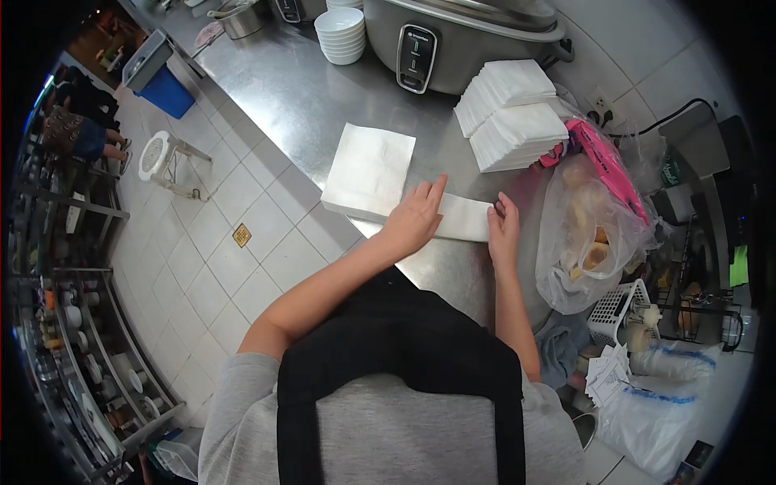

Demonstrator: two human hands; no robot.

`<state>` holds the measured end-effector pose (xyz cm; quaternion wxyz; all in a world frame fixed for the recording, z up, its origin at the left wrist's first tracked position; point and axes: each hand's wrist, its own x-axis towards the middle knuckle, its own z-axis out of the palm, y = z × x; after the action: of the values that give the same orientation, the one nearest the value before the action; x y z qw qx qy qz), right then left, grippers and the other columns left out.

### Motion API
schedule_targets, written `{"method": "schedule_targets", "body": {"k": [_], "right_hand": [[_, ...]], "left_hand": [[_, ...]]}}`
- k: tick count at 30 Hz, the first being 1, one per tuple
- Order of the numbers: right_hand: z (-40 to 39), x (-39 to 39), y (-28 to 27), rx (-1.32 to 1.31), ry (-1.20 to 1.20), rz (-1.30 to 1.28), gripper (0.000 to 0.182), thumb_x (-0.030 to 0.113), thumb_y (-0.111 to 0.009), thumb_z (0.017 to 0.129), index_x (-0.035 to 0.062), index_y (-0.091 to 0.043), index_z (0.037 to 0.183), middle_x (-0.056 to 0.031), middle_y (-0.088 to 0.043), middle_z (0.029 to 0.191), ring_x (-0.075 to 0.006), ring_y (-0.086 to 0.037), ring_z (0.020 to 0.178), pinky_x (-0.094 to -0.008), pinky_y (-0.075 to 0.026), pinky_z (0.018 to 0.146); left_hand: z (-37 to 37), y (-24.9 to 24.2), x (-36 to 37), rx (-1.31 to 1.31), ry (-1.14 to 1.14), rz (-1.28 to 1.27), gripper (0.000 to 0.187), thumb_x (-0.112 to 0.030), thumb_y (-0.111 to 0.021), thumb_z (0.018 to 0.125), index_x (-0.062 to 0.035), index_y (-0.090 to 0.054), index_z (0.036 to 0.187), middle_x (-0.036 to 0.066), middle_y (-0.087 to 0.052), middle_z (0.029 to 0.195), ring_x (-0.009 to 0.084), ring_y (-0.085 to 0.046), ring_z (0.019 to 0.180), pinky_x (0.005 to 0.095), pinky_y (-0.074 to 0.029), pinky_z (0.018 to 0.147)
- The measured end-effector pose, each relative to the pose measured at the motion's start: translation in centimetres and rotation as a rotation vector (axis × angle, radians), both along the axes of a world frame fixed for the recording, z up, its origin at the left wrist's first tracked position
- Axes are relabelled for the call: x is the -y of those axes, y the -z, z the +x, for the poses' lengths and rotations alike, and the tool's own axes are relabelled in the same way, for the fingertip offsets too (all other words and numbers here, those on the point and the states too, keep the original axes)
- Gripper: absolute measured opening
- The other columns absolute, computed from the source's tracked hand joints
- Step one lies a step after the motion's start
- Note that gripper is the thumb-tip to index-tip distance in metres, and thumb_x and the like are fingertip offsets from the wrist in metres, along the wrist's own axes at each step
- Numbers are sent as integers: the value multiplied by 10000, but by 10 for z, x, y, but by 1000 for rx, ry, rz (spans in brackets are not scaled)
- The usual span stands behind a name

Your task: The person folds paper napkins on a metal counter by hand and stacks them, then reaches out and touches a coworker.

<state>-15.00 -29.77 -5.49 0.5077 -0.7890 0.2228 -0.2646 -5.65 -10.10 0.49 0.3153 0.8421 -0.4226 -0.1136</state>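
A folded white paper napkin (462,217) lies as a narrow strip on the steel counter in front of me. My left hand (415,218) rests flat on the strip's left part, its fingers stretched out. At the strip's right end, my right hand (503,229) stands on edge with its thumb against the paper and its fingers loosely bent and apart. Left of my left hand is a stack of square white napkins (372,166), close to the counter's edge. Farther back sit piles of folded napkins (517,121). My left hand covers part of the strip.
Behind the napkins stand a large grey cooker (469,40) and stacked white bowls (339,36). A clear plastic bag of bread (586,234) lies to the right, beside pink packaging (606,166). On the floor to the left are a white stool (166,158) and a blue bin (166,89).
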Motion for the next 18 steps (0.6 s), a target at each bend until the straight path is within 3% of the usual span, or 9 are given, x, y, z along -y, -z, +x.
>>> {"method": "schedule_targets", "body": {"k": [2, 3, 5, 8, 12, 13, 14, 15, 18], "right_hand": [[-6, 0, 1, 20, -10, 218, 455, 228, -515, 940, -8, -430, 1320, -152, -469, 1310, -233, -452, 1206, -322, -362, 997], [-8, -2, -2, 41, -23, 435, 499, 293, -445, 985, -27, -376, 1362, -159, -422, 1373, -241, -383, 1297, -322, -301, 1069], [-10, -12, -8, 34, -35, 402, 542, 340, -409, 991, -35, -349, 1378, -165, -378, 1414, -250, -350, 1324, -332, -274, 1084], [-12, -16, -15, -2, -47, 253, 569, 363, -379, 993, -35, -324, 1396, -174, -335, 1453, -269, -313, 1353, -351, -241, 1103], [-11, -19, -26, -114, -54, -205, 509, 267, -402, 982, -3, -329, 1406, -188, -338, 1450, -307, -299, 1358, -388, -213, 1115], [-9, -20, -32, -113, -58, -205, 509, 267, -402, 982, -3, -329, 1406, -188, -338, 1450, -307, -299, 1358, -388, -213, 1115], [-7, -22, -40, -159, -128, -462, 512, 248, -411, 968, 0, -326, 1408, -184, -337, 1450, -315, -294, 1360, -418, -204, 1117], [-5, -25, -45, -202, -198, -718, 517, 229, -419, 954, 4, -324, 1409, -179, -336, 1450, -323, -289, 1361, -448, -196, 1119], [4, -33, -33, -282, -340, -913, 535, 213, -448, 927, 6, -326, 1405, -170, -331, 1453, -321, -272, 1370, -491, -191, 1114]], "left_hand": [[-11, 3, -3, 105, -16, -225, 788, -193, -586, 845, 86, -113, 1411, 354, -214, 1406, 460, -246, 1323, 455, -291, 1060], [-17, 11, -1, 105, -17, -225, 788, -193, -586, 845, 86, -113, 1411, 354, -214, 1406, 460, -246, 1323, 455, -291, 1060], [-27, 32, 4, -512, -176, -353, 791, -298, -493, 931, 92, -16, 1427, 342, 2, 1477, 438, 23, 1399, 444, -71, 1138], [-33, 29, 5, -690, -155, -442, 796, -367, -427, 965, 91, 32, 1426, 333, 82, 1482, 398, 104, 1403, 431, -9, 1137], [-31, 27, 5, -590, -179, -339, 749, -319, -420, 969, 88, 6, 1431, 262, 57, 1517, 339, 77, 1421, 401, -15, 1143], [-27, 25, 5, -304, -95, -275, 726, -301, -435, 957, 95, -49, 1427, 268, 10, 1514, 356, 30, 1421, 428, -51, 1140], [-25, 23, 4, -22, -13, -206, 704, -282, -451, 945, 101, -104, 1424, 274, -37, 1512, 373, -16, 1421, 455, -88, 1137], [-23, 21, 5, -24, -17, -204, 704, -282, -451, 945, 101, -104, 1424, 274, -37, 1512, 373, -16, 1421, 455, -88, 1137], [-23, 30, 19, 427, 96, 26, 673, -297, -508, 895, 105, -267, 1378, 274, -215, 1466, 405, -191, 1380, 492, -226, 1098]]}}
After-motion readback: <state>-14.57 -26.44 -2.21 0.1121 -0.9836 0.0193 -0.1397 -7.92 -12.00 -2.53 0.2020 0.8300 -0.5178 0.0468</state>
